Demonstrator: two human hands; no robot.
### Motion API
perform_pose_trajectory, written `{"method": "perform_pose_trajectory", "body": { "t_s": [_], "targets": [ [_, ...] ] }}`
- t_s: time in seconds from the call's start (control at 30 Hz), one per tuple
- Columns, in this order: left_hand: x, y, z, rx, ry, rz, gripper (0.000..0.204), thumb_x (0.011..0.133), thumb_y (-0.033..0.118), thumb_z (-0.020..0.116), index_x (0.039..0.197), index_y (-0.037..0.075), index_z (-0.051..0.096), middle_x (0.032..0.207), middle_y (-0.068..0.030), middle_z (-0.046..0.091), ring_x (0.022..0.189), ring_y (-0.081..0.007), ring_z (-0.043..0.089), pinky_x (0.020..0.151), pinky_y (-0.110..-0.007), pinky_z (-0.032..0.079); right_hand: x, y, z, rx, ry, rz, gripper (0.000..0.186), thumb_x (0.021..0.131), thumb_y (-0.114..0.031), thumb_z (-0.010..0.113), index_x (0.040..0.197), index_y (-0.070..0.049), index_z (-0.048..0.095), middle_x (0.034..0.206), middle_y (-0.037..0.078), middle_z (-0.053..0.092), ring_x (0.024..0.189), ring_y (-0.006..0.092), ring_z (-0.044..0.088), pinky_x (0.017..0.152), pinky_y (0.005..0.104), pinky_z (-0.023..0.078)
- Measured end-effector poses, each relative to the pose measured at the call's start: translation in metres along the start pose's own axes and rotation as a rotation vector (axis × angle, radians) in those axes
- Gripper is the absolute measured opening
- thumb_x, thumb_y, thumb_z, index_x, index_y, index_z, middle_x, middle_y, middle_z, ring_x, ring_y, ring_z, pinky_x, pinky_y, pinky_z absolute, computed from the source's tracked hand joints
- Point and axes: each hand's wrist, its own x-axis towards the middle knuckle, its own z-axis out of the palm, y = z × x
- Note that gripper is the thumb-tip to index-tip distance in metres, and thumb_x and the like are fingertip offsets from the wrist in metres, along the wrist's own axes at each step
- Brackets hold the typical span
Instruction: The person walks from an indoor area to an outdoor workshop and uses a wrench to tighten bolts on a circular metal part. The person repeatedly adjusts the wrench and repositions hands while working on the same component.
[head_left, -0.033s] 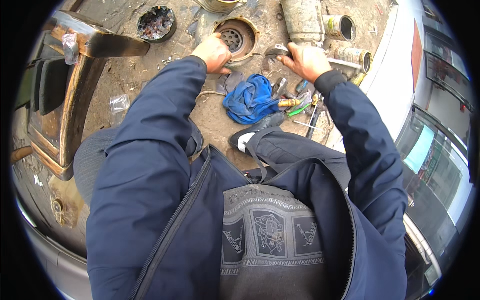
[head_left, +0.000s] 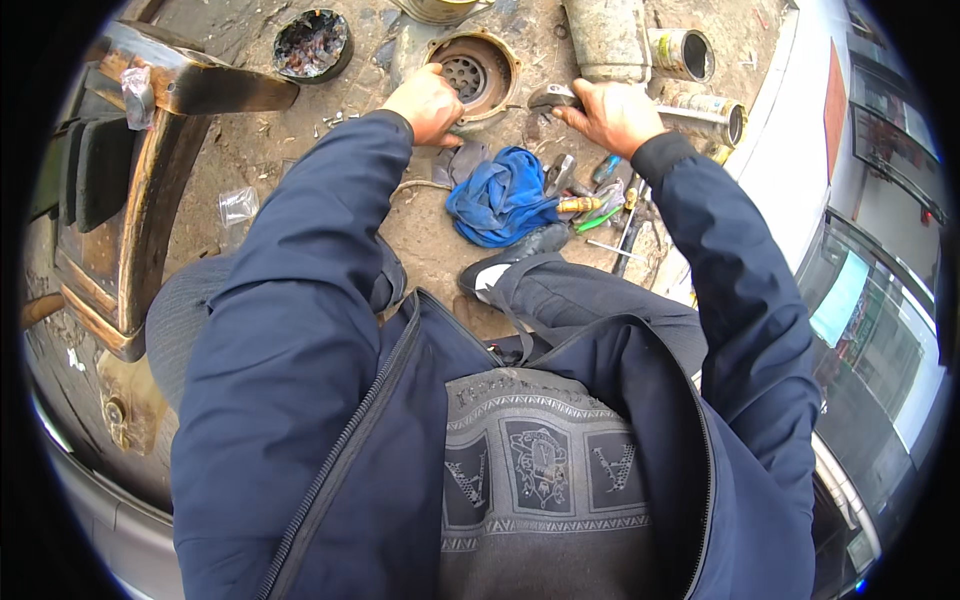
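Left of the round, rusty metal housing (head_left: 497, 84) with its perforated centre, the left hand's (head_left: 428, 107) curled fingers seem to steady its rim; their grip is hidden. Below it lies crumpled blue cloth (head_left: 497, 205). To its right, the right hand's (head_left: 617, 119) fingers close round a smooth, round-headed metal tool (head_left: 552, 97); the next move likely calls for firm bracing.

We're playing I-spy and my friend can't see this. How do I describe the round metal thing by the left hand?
Start at the big wooden frame on the left, then look right to the person's left hand. The round metal housing is there, its edge partly hidden by that hand. Unlike the black pot further left, it has a plate with small holes inside.
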Motion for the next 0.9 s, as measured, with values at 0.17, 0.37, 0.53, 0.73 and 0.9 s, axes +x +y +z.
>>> {"method": "perform_pose_trajectory", "body": {
  "t_s": [0.17, 0.37, 0.53, 0.73, 0.9],
  "targets": [
    [0.000, 0.001, 0.002, 0.011, 0.010, -0.018, 0.050, 0.075, 0.063, 0.084, 0.081, 0.014, 0.079, 0.079, -0.0048, 0.075, 0.087, -0.0236, 0.073, 0.093, -0.039, 0.046, 0.044, 0.013, -0.018, -0.079, 0.023, -0.380, 0.040, 0.095, -0.047, 0.073, 0.097, -0.008, 0.068, 0.073, 0.016, 0.067, 0.074, 0.0383, 0.070, 0.068, 0.0506, 0.055],
    [0.000, 0.001, 0.003, 0.002, 0.024, -0.026, 0.049, 0.074, 0.061, 0.084, 0.082, 0.013, 0.079, 0.080, -0.0040, 0.074, 0.089, -0.0231, 0.072, 0.094, -0.039, 0.045, 0.075, 0.005, -0.036, -0.169, -0.114, -0.537, 0.032, 0.082, -0.038, 0.083, 0.085, -0.008, 0.071, 0.079, 0.011, 0.070, 0.084, 0.0307, 0.073, 0.081, 0.0412, 0.057],
    [0.000, -0.001, 0.003, -0.031, 0.031, -0.013, 0.046, 0.073, 0.058, 0.086, 0.081, 0.013, 0.079, 0.080, -0.0033, 0.074, 0.089, -0.0227, 0.072, 0.093, -0.039, 0.045, 0.090, 0.002, -0.037, -0.202, -0.211, -0.520, 0.032, 0.082, -0.038, 0.083, 0.087, -0.008, 0.073, 0.081, 0.012, 0.071, 0.086, 0.0320, 0.073, 0.082, 0.0435, 0.057],
    [0.001, 0.000, 0.005, -0.037, 0.024, -0.013, 0.046, 0.073, 0.058, 0.086, 0.081, 0.014, 0.078, 0.080, -0.0030, 0.074, 0.089, -0.0226, 0.071, 0.093, -0.039, 0.045, 0.093, 0.013, -0.030, -0.134, -0.238, -0.494, 0.040, 0.085, -0.044, 0.082, 0.089, -0.005, 0.073, 0.083, 0.016, 0.073, 0.087, 0.0379, 0.073, 0.081, 0.0492, 0.057],
    [0.001, 0.002, 0.003, -0.028, 0.003, -0.048, 0.045, 0.073, 0.058, 0.086, 0.079, 0.014, 0.079, 0.078, -0.0031, 0.074, 0.088, -0.0224, 0.072, 0.093, -0.038, 0.045, 0.035, -0.024, 0.000, 0.565, -0.497, 0.447, 0.062, 0.102, -0.059, 0.063, 0.113, 0.002, 0.066, 0.087, 0.021, 0.072, 0.076, 0.0298, 0.076, 0.069, 0.0486, 0.059]
  ]
}}
